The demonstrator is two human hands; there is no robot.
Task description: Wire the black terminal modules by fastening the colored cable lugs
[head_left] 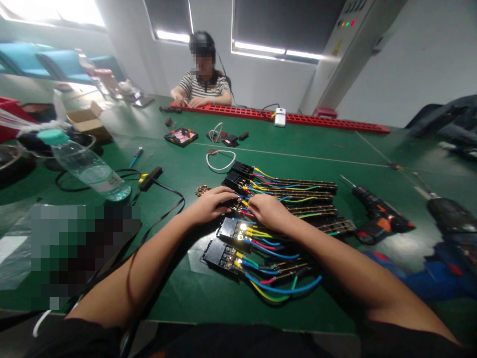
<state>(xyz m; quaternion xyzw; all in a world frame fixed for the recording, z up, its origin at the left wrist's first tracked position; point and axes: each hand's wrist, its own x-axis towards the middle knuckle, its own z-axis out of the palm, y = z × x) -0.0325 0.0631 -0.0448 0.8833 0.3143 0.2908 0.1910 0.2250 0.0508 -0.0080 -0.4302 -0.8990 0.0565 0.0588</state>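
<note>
My left hand (210,205) reaches over one of the black terminal blocks in the row, its thumb and fingers around the block's end. Close by on the right, my right hand (266,211) is closed in a pinch at the brass terminals and wire ends; its fingertips hide what they hold. Nearer to me lie two more black terminal blocks (228,227) with yellow, blue, red and green wires (276,248) running right to long slotted strips (328,210). Further blocks (234,181) sit beyond my hands. A small heap of brass screws (202,190) lies beside my left hand.
An orange-black power screwdriver (383,214) and a blue drill (439,268) lie at right. A water bottle (89,169) tilts at left beside a black cable (167,188). Across the green table (305,144), a person (204,84) works at a red slotted rail (316,121).
</note>
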